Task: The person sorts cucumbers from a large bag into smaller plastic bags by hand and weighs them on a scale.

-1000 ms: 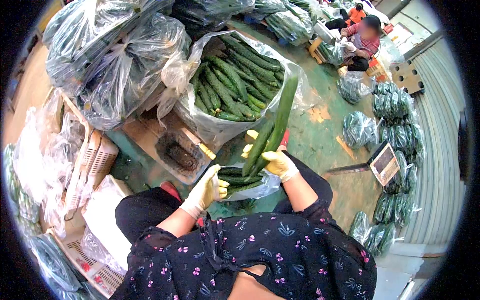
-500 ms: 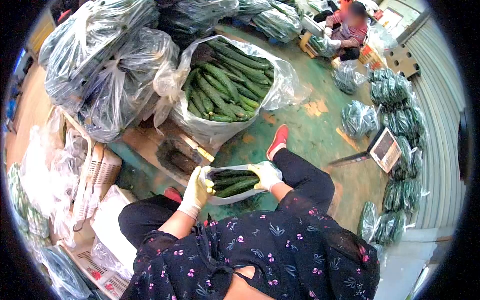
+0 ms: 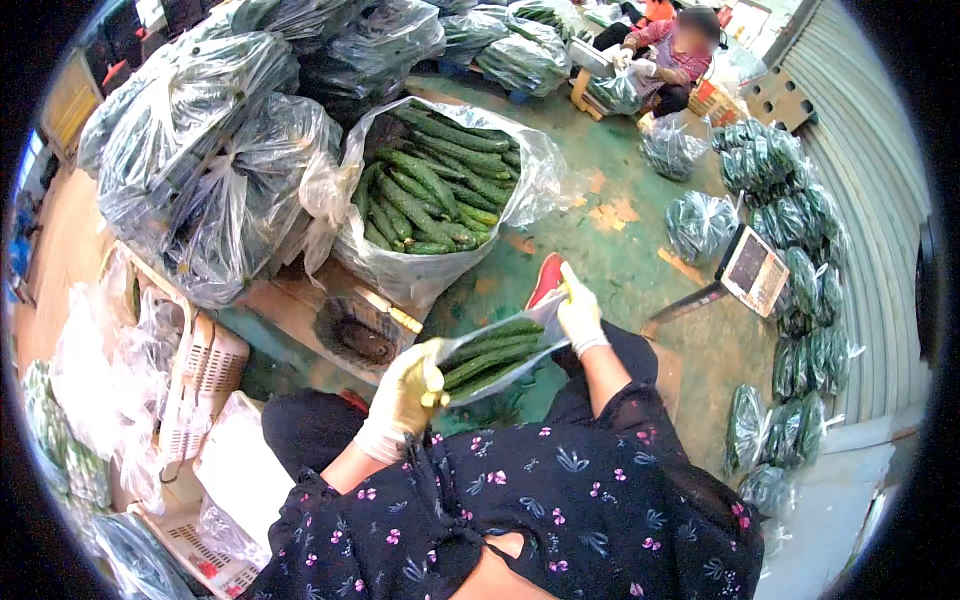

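A clear plastic bag with several green cucumbers inside is stretched between my gloved hands above my lap. My left hand is closed around its left end, with the thumb and fingers at the cucumber tips. Up at the right end, my right hand pinches the plastic, so the bag slants upward to the right. Beyond my hands stands a large open plastic sack full of loose cucumbers. A knife with a yellow handle lies by the sack's near side.
Large tied bags are heaped at the upper left. Bagged cucumbers line the right wall behind a scale with a display. Crates and a white box stand at my left. Another person sits farther back.
My right hand has moved up and right, drawing out the bag's end. The bag now tilts and is stretched longer over the cucumbers. My left hand still grips the other end.
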`<state>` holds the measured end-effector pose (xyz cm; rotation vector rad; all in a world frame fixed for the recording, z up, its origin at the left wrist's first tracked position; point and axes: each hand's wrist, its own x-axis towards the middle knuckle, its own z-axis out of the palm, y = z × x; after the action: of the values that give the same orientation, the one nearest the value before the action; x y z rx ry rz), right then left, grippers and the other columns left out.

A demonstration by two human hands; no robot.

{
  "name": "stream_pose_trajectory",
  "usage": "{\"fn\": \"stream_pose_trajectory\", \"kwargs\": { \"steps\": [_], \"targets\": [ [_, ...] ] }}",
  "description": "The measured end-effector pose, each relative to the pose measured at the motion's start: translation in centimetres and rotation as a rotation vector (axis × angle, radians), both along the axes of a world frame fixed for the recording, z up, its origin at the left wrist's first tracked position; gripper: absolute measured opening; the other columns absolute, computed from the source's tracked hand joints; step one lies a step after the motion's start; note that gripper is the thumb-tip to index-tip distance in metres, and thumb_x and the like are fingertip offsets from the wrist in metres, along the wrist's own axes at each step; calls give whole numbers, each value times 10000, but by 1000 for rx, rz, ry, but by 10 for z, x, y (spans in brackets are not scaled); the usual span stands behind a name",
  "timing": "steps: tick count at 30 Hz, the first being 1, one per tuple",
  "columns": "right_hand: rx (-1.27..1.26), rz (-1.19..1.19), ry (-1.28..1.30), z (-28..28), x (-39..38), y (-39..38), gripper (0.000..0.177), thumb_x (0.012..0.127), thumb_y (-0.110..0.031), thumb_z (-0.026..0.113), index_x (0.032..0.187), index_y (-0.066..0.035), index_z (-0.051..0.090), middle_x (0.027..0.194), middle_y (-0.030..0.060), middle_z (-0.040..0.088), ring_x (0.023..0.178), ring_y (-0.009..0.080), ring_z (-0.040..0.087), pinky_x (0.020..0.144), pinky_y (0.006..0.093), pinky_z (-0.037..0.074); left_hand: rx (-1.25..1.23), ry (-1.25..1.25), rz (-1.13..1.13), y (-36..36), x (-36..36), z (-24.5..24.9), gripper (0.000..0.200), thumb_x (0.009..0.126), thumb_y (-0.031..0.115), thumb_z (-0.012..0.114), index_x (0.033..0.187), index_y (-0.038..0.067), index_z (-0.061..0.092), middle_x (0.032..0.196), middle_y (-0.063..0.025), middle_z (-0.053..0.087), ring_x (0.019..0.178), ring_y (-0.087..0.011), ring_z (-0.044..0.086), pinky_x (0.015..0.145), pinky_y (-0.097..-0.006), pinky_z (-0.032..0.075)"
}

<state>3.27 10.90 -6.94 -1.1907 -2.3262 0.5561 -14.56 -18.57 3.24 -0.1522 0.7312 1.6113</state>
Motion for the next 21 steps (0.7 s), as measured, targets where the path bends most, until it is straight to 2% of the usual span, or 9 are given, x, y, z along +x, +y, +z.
{"fn": "stream_pose_trajectory", "kwargs": {
  "steps": [2, 3, 6, 9, 12, 14, 16, 18, 21],
  "targets": [
    [146, 88, 113, 32, 5, 9, 623, 764, 28, 446, 1342, -207, 456, 868, 174, 624, 831, 336, 597, 794, 385, 466, 128, 146, 76, 0, 0, 25, 293, 895, 319, 504, 1070, 96, 581, 610, 9, 567, 426, -110, 472, 495, -278, 458],
    [172, 87, 132, 63, 6, 5, 628, 763, 28, 454, 1345, -207, 453, 863, 160, 624, 818, 326, 596, 783, 376, 469, 174, 200, 59, -3, -3, 34, 423, 911, 374, 429, 1138, 38, 549, 672, -23, 585, 496, -142, 483, 542, -320, 446],
    [273, 71, 269, 148, 22, -12, 665, 752, 54, 462, 1363, -207, 435, 856, 107, 624, 785, 260, 599, 753, 330, 478, 369, 271, 84, 0, 1, 74, 508, 898, 379, 461, 1251, 13, 455, 704, -39, 584, 516, -140, 479, 648, -336, 446],
    [310, 94, 474, 193, 49, -2, 689, 759, 87, 436, 1383, -204, 415, 884, 65, 626, 792, 166, 589, 742, 257, 468, 479, 355, 89, 13, 10, 109, 556, 883, 379, 492, 1291, 8, 416, 814, -66, 597, 606, -155, 497, 709, -334, 436],
    [370, 61, 560, 237, 81, -7, 675, 802, 97, 415, 1402, -212, 387, 918, 57, 627, 811, 133, 582, 759, 214, 449, 467, 422, 101, 46, 20, 144, 501, 904, 370, 440, 1260, 17, 453, 886, -74, 616, 726, -184, 563, 756, -346, 449],
    [494, -20, 547, 250, 110, -1, 671, 811, 105, 398, 1409, -198, 374, 920, 44, 623, 820, 113, 576, 776, 195, 436, 591, 414, -131, 74, 6, 149, 472, 916, 362, 413, 1232, 19, 484, 921, -80, 619, 796, -196, 577, 774, -354, 456],
    [612, -99, 478, 260, 141, 2, 650, 816, 87, 410, 1406, -184, 379, 929, 35, 625, 818, 118, 577, 779, 191, 434, 626, 392, -213, 114, 13, 164, 428, 927, 358, 412, 1200, 43, 513, 924, -93, 618, 800, -194, 571, 765, -357, 460],
    [617, -152, 484, 257, 177, 13, 627, 824, 56, 424, 1401, -188, 386, 955, 56, 632, 782, 131, 583, 741, 213, 453, 651, 379, -356, 157, 24, 174, 404, 932, 365, 412, 1159, 56, 537, 908, -97, 617, 766, -197, 565, 763, -368, 459],
    [475, -392, 428, 238, 221, 19, 595, 838, -12, 442, 1404, -180, 371, 1065, 132, 626, 725, 181, 592, 687, 277, 479, 511, 457, -442, 222, 53, 181, 367, 891, 380, 500, 1017, 45, 583, 849, -95, 626, 722, -209, 567, 757, -379, 462]
  ]
}}
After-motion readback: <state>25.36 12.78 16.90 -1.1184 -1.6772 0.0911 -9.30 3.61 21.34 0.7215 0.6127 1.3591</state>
